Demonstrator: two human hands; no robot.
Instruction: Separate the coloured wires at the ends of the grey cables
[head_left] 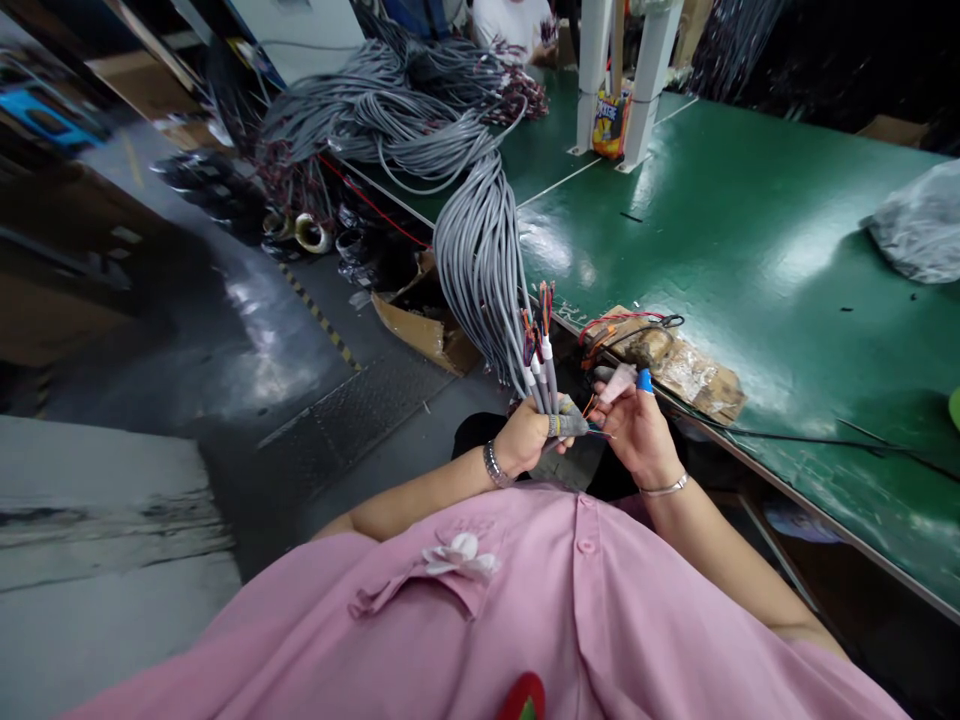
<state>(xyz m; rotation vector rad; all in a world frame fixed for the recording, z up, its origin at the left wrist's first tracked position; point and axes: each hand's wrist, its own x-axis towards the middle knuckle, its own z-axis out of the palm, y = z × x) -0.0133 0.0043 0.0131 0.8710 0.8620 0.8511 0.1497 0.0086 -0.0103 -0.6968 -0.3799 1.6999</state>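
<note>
My left hand (527, 436), with a worn grey covering on its finger and a watch at the wrist, is closed around several grey cables (546, 385). Their stripped ends show thin coloured wires (547, 305) pointing up. To its right is my right hand (637, 430), with blue tape on a fingertip and pale wrapping on another finger; its fingers are bent near thin orange wires (589, 406). Whether it grips a wire is too small to tell. A thick bundle of grey cables (480, 250) hangs over the table edge beside my left hand.
Beyond my right hand, a tape-covered block (694, 375) lies on the green table (750, 220). White posts (645, 90) stand farther back. An open cardboard box (424, 335) is below the edge. A person (510, 22) is across the table.
</note>
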